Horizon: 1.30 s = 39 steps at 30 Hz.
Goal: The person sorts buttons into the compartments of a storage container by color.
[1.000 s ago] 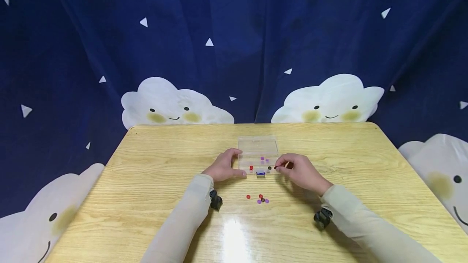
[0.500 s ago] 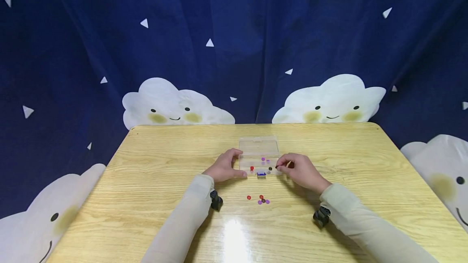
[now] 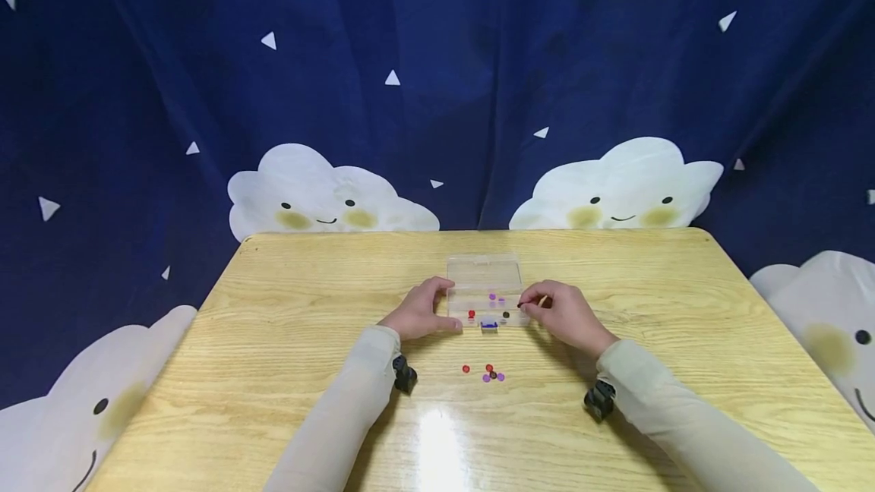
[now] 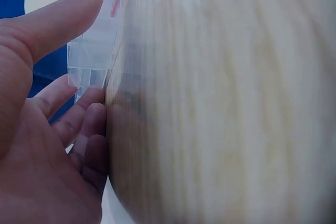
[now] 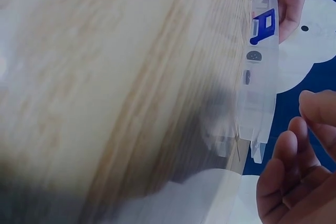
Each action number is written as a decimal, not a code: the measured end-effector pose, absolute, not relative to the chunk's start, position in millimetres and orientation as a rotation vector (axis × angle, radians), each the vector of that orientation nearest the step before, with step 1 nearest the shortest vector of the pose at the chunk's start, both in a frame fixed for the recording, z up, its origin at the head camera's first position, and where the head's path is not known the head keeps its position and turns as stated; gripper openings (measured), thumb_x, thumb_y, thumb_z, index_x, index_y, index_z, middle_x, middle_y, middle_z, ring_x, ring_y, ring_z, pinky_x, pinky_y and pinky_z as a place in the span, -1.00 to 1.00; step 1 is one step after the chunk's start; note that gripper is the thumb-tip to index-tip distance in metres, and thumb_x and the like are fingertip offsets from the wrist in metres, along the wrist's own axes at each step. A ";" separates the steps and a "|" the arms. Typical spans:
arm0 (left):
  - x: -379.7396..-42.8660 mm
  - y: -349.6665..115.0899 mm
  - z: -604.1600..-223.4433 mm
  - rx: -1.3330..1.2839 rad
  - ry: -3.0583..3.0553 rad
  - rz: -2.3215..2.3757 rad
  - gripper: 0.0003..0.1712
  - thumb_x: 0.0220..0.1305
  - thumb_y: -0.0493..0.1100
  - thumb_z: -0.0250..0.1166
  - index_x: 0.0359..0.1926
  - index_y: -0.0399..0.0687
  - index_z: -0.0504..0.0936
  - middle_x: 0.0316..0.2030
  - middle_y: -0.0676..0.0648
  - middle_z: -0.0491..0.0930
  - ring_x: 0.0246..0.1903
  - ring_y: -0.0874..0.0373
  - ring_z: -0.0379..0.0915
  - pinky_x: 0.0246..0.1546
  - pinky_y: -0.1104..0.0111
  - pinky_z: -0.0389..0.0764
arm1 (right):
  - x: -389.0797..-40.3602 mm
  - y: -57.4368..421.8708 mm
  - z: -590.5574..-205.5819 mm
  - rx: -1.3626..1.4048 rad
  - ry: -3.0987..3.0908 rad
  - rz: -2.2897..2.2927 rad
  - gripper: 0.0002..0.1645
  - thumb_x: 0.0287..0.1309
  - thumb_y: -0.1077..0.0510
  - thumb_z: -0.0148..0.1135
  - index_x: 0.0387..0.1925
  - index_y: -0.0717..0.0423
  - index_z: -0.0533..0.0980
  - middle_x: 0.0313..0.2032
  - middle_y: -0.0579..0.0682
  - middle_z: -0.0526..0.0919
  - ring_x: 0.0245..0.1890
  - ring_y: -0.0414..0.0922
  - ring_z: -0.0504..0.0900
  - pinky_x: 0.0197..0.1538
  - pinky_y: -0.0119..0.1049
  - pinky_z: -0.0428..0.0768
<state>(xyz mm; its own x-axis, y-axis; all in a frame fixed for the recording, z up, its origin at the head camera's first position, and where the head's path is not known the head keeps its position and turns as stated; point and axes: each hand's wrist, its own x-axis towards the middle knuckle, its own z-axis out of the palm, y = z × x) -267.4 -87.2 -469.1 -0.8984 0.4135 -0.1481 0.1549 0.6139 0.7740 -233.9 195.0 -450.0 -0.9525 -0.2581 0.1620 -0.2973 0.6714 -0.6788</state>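
Clear box (image 3: pixel 473 301), well inside the table's (image 3: pixel 321 279) side edges, is gripped by left hand (image 3: pixel 419 311); dark button (image 3: pixel 519 305) is pinched by right hand (image 3: pixel 564 317).

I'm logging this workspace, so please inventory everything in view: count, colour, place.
Table: one, pale wood, centre.
Curtain: one, dark blue, behind the table.
Clouds: four, white, on the curtain.
Triangles: several, white, on the curtain.
Box: one, clear, lid open, on the table.
Latch: one, blue, box front.
Boxed buttons: count unclear, red, purple, dark, inside.
Loose buttons: five (two red, two purple, one dark), before the box.
Held button: one, dark, box's right end.
Wrist cameras: two, black, at the wrists.
Sleeves: two, pale, on the arms.
Left hand: one, bare, spanning box's left end.
Right hand: one, bare, pinching held button.
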 end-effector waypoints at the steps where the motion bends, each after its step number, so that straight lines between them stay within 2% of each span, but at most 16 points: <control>1: -267.3 -87.2 -469.0 0.458 2.529 1.169 -0.05 0.06 -0.01 0.54 0.41 -0.01 0.27 0.31 -0.17 0.38 0.28 -0.06 0.32 0.36 0.06 0.34 | -234.6 194.9 -449.9 0.471 -2.821 1.161 -0.92 0.21 0.26 0.30 -0.30 0.07 0.69 -0.30 0.00 0.71 -0.42 -0.18 0.54 -0.36 -0.40 0.52; 10: -267.8 -87.1 -468.8 0.447 2.539 1.147 -0.06 0.06 0.01 0.54 0.41 0.02 0.28 0.29 -0.14 0.38 0.24 -0.04 0.31 0.34 0.08 0.34 | -238.8 194.1 -450.1 0.436 -2.830 1.135 -0.92 0.20 0.25 0.32 -0.33 0.04 0.70 -0.31 0.00 0.70 -0.41 -0.18 0.52 -0.36 -0.40 0.51; 18: -266.6 -89.3 -471.1 0.449 2.540 1.147 -0.06 0.07 -0.01 0.54 0.42 -0.01 0.27 0.33 -0.17 0.37 0.29 -0.06 0.31 0.37 0.07 0.33 | -238.2 191.7 -454.2 0.468 -2.831 1.151 -0.92 0.19 0.27 0.32 -0.31 0.07 0.70 -0.27 0.03 0.71 -0.40 -0.21 0.56 -0.33 -0.41 0.54; 39: -265.4 -86.8 -466.5 0.462 2.538 1.149 -0.06 0.09 -0.01 0.53 0.42 -0.01 0.27 0.32 -0.17 0.36 0.30 -0.07 0.30 0.37 0.07 0.32 | -240.5 186.4 -453.0 0.463 -2.831 1.113 -0.91 0.18 0.28 0.32 -0.35 0.05 0.70 -0.29 0.01 0.68 -0.37 -0.19 0.51 -0.29 -0.38 0.49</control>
